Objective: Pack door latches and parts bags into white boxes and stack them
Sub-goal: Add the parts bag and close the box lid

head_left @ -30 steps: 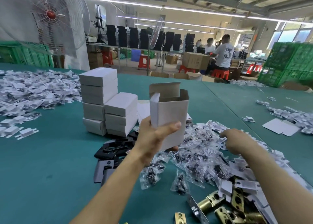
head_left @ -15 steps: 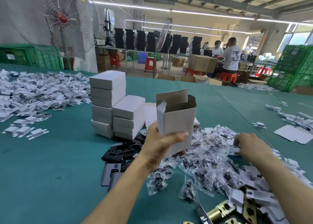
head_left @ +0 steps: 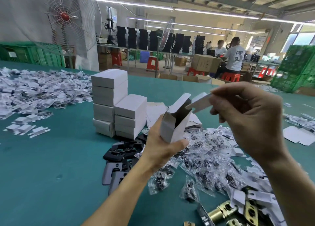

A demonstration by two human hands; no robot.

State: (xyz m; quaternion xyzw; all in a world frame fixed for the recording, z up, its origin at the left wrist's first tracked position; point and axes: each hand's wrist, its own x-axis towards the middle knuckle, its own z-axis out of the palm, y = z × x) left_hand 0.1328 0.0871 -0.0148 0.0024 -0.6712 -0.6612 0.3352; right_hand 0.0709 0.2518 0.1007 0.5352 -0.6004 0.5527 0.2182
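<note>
**Inserting the Card Liner into an Open Box**

**Work area.** The table [head_left: 42,174] carries a matte teal covering that looks cloth-like. On it, closed white boxes [head_left: 119,106] stand in two adjoining stacks. They are flat-sided rectangular cartons of matte card. To the right of the stacks, clear crinkled parts bags [head_left: 204,157] lie in a loose heap, each holding small dark hardware. Flat black plates [head_left: 122,152] lie at the foot of the stacks. Brass-coloured door latches [head_left: 223,212], cylindrical with flat faceplates, lie at the near right.

**Step in hand.** Judged as early filling of one carton.
- The left hand [head_left: 162,150] grips the open box [head_left: 173,128] round its lower end, thumb across the front. The box is held above the table with its mouth tilted up and to the right and its flap raised. No contents show inside.
- The right hand [head_left: 247,120] pinches a thin white card insert [head_left: 199,104] between thumb and fingertips. Its free end is at the box mouth. Whether it touches the box cannot be told.

**Next move.** Align the insert with the mouth and feed it edge-first, because thin card is likely to flex. A latch and a bag appear not yet loaded.
</note>
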